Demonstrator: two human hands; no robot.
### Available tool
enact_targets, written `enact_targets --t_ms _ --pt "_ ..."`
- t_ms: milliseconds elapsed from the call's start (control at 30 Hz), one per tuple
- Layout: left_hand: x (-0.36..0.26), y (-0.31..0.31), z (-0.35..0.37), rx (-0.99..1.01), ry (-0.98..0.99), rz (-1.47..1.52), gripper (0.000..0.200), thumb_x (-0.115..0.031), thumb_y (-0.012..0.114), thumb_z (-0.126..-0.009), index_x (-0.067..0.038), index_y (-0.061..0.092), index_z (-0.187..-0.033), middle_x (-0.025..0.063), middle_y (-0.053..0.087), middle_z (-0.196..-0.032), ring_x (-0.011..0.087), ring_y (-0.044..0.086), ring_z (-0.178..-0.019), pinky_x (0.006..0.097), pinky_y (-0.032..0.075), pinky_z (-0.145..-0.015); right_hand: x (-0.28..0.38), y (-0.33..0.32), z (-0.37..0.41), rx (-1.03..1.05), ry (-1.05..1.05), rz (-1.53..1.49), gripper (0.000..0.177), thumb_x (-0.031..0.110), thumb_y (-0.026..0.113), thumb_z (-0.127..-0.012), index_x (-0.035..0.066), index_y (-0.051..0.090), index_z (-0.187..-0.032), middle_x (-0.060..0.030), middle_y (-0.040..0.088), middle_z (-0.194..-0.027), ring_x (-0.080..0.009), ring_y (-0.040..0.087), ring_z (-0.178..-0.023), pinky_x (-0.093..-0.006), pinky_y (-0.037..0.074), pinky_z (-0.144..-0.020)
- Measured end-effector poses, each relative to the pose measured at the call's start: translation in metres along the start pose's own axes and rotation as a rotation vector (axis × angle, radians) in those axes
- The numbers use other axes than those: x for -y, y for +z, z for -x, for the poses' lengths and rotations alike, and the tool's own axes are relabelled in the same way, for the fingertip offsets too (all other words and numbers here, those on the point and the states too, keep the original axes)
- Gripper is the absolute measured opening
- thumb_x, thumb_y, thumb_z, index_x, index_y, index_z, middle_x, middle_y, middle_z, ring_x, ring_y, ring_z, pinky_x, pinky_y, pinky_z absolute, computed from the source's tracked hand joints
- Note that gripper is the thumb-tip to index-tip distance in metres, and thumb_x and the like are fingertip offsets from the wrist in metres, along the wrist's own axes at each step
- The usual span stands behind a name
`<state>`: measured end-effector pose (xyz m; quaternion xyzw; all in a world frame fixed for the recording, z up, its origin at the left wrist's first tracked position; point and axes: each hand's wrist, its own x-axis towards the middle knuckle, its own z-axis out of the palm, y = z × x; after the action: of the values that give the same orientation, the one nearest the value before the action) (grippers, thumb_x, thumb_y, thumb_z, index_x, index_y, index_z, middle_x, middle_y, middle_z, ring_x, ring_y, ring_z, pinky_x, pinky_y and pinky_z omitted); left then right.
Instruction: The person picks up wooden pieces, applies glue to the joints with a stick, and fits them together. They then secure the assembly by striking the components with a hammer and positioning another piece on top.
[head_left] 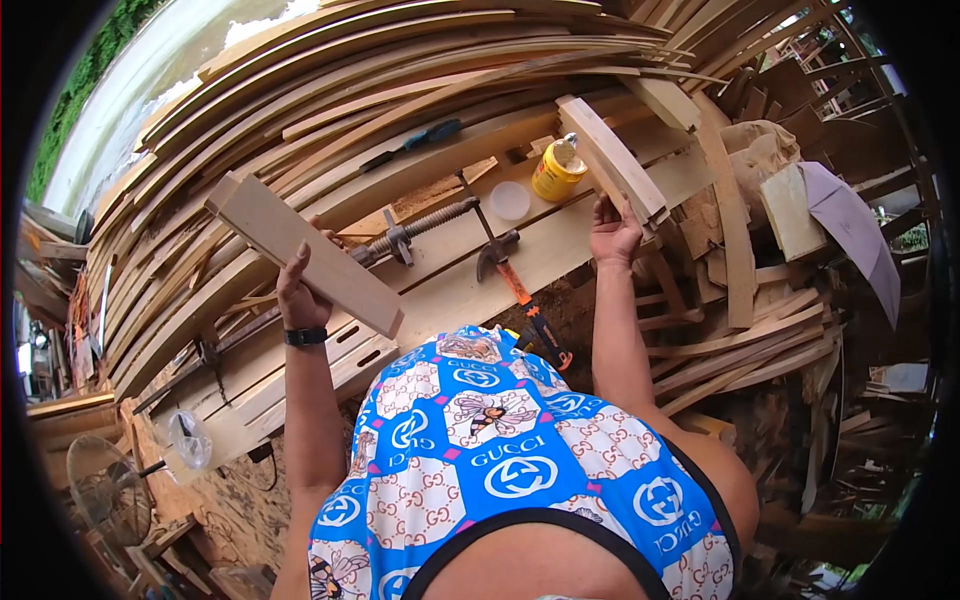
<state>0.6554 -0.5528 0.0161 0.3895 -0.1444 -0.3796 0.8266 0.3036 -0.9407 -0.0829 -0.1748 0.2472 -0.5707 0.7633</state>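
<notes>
While your left hand [300, 292] grips a board [312, 258] mid-length, probably for balance, your right hand [614, 234] grasps a block [610, 150] near one end.

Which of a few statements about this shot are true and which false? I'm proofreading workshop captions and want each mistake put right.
1. The left hand grips a wooden board. True.
2. The dark wristband is on the right wrist. False: it is on the left wrist.
3. The yellow jar is open at the top. True.
4. The right hand holds the hammer. False: neither hand holds it; the right hand is at a separate wooden piece.
5. The round whitish lid covers the jar. False: it lies beside the jar.
</notes>
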Motion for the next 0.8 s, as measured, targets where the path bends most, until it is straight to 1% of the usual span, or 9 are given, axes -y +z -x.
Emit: enact_targets --t_ms 67,133,233,300,367,400,500,600,800 --pt "-0.006 -0.008 0.001 -0.007 0.021 -0.028 0.072 -0.032 0.073 -0.091 0.003 0.044 -0.146 0.0161 0.066 -0.116 0.0273 0.066 -0.104 0.0426 0.055 -0.094 0.004 0.009 0.003 0.137 0.039 -0.001 0.029 0.021 0.068 -0.095 0.007 0.067 -0.120 -0.0132 0.076 -0.104 -0.0252 0.074 -0.094 -0.0385 0.063 -0.083" --pt "-0.015 -0.015 0.002 0.078 -0.025 0.018 0.077 -0.050 0.065 -0.096 0.003 0.043 -0.147 0.0180 0.067 -0.115 0.0280 0.067 -0.102 0.0433 0.056 -0.091 0.005 0.027 0.010 0.270 0.102 -0.041 0.031 0.020 0.067 -0.096 0.004 0.067 -0.122 -0.0172 0.076 -0.102 -0.0273 0.075 -0.093 -0.0391 0.064 -0.083" --pt "-0.034 -0.016 0.009 0.099 -0.020 -0.110 0.107 -0.085 0.040 -0.089 0.000 0.036 -0.154 0.0207 0.069 -0.110 0.0276 0.070 -0.095 0.0437 0.059 -0.087 0.003 0.092 0.049 0.441 0.133 0.060 0.037 0.019 0.067 -0.097 0.003 0.065 -0.130 -0.0176 0.075 -0.109 -0.0267 0.075 -0.099 -0.0406 0.063 -0.090" --pt "-0.038 -0.020 0.013 0.086 -0.055 -0.125 0.106 -0.086 0.039 -0.089 -0.001 0.038 -0.154 0.0202 0.069 -0.108 0.0276 0.070 -0.094 0.0428 0.059 -0.085 -0.006 0.134 0.074 0.525 0.133 0.126 0.039 0.019 0.067 -0.097 0.003 0.063 -0.132 -0.0182 0.074 -0.113 -0.0274 0.074 -0.101 -0.0408 0.062 -0.092" --pt "-0.037 -0.016 0.017 0.078 -0.120 -0.129 0.098 -0.083 0.035 -0.093 -0.002 0.049 -0.146 0.0186 0.071 -0.105 0.0275 0.071 -0.092 0.0415 0.059 -0.081 -0.015 0.163 0.097 0.789 0.004 0.297 0.035 0.008 0.065 -0.097 -0.008 0.062 -0.128 -0.0233 0.070 -0.120 -0.0333 0.073 -0.104 -0.0429 0.062 -0.092" --pt "-0.035 -0.011 0.019 0.076 -0.121 -0.131 0.098 -0.083 0.035 -0.093 -0.002 0.049 -0.146 0.0186 0.071 -0.105 0.0275 0.071 -0.092 0.0415 0.059 -0.081 -0.019 0.179 0.106 0.788 0.006 0.296 0.035 0.008 0.065 -0.097 -0.008 0.062 -0.128 -0.0233 0.070 -0.120 -0.0333 0.073 -0.104 -0.0429 0.062 -0.092" --pt "-0.032 0.002 0.028 -0.039 -0.098 -0.221 0.082 -0.075 0.036 -0.099 -0.003 0.061 -0.130 0.0130 0.073 -0.099 0.0200 0.071 -0.087 0.0330 0.058 -0.074 -0.036 0.230 0.127 1.159 -0.171 0.376 0.029 0.001 0.064 -0.097 -0.007 0.066 -0.125 -0.0261 0.067 -0.123 -0.0336 0.070 -0.110 -0.0467 0.061 -0.094" --pt "-0.030 -0.003 0.031 -0.014 -0.051 -0.422 0.082 -0.074 0.034 -0.100 -0.003 0.062 -0.129 0.0110 0.072 -0.099 0.0180 0.069 -0.087 0.0317 0.058 -0.074 -0.041 0.268 0.149 1.254 -0.367 0.615 0.027 -0.001 0.071 -0.091 -0.001 0.073 -0.118 -0.0191 0.073 -0.115 -0.0262 0.073 -0.103 -0.0347 0.060 -0.089" --pt "-0.029 -0.012 0.040 -0.041 -0.038 -0.482 0.080 -0.072 0.037 -0.101 -0.003 0.059 -0.134 0.0128 0.072 -0.104 0.0199 0.070 -0.090 0.0351 0.059 -0.076 -0.053 0.289 0.154 1.358 -0.470 0.768 0.029 -0.003 0.076 -0.084 0.005 0.077 -0.112 -0.0143 0.076 -0.109 -0.0225 0.075 -0.098 -0.0307 0.060 -0.083"
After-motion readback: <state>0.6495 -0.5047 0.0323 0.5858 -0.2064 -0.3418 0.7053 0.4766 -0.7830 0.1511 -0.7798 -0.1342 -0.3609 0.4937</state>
